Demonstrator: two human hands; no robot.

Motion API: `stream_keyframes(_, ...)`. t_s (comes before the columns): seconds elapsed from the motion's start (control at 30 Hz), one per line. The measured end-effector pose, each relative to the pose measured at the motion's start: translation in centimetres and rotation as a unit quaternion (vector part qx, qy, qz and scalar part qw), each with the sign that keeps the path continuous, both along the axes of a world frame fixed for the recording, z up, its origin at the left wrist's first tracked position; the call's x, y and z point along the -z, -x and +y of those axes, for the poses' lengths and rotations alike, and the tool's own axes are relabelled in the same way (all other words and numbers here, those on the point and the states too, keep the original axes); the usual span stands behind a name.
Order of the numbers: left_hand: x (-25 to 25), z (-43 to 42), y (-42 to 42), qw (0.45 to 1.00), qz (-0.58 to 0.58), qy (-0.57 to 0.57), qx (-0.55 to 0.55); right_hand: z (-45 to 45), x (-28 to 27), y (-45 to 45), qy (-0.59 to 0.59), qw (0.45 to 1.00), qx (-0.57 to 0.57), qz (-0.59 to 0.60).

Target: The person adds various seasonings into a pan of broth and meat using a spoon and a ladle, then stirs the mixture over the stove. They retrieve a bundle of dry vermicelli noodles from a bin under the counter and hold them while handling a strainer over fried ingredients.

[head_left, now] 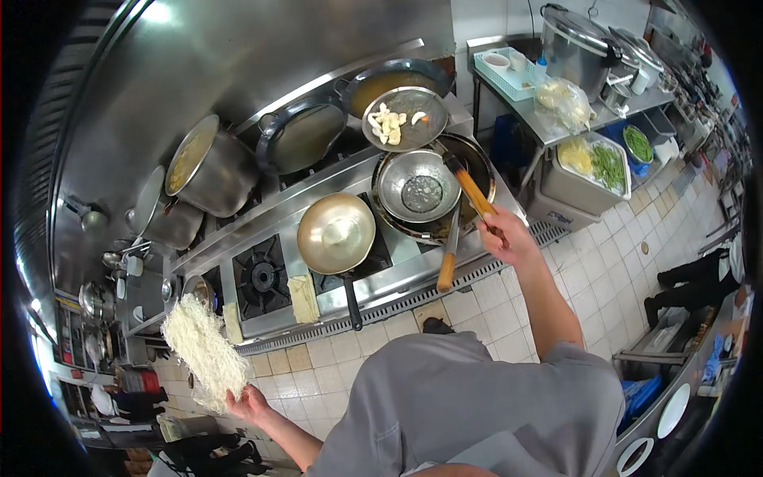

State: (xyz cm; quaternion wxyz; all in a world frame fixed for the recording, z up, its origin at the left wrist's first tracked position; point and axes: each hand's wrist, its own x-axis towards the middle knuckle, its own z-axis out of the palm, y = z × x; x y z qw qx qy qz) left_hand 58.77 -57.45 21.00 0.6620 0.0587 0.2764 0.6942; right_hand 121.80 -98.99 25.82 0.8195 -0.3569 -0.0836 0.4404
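My left hand (248, 404) is closed on the lower edge of a large slab of thin white noodles (208, 350), held out beside the stove. My right hand (506, 234) wraps around the wooden handle of a mesh skimmer (429, 102). In the skimmer lie pale pieces of food (387, 123) and a small orange bit. Beneath it, a metal bowl-shaped strainer (393, 184) sits over a dark wok (482, 179). A wooden-handled utensil (447, 266) rests across the wok's front edge. Left of these, a pan (337, 230) with a black handle stands on a burner.
Large pots (230, 179) and woks with liquid (306, 137) line the back of the stove. A bare burner (264, 274) and folded cloths (303, 298) are in front. At right, a steel table (548, 127) holds a basket and bag. Other people (703, 266) stand at the edges.
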Motion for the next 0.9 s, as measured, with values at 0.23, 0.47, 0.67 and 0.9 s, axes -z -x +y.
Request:
stream_keyframes(0.23,-1.6,1.8,-3.8,0.999,0.004,0.025,0.047,-9.2,5.4,3.9,0.062,0.997,-0.034,-0.027)
stream_keyframes(0.47,-4.8,0.0,-10.4,0.996,0.059,0.023,0.055,-14.5,17.1,-0.6,0.018,0.998,-0.039,0.047)
stream_keyframes(0.67,-5.7,-0.4,-11.5,0.997,-0.008,0.048,0.063,-7.8,39.2,-2.1,0.389,0.869,0.266,-0.151)
stream_keyframes(0.9,-8.5,-5.3,-12.9,0.998,0.04,0.038,0.021,0.0,46.5,-3.9,0.438,0.788,0.422,-0.097)
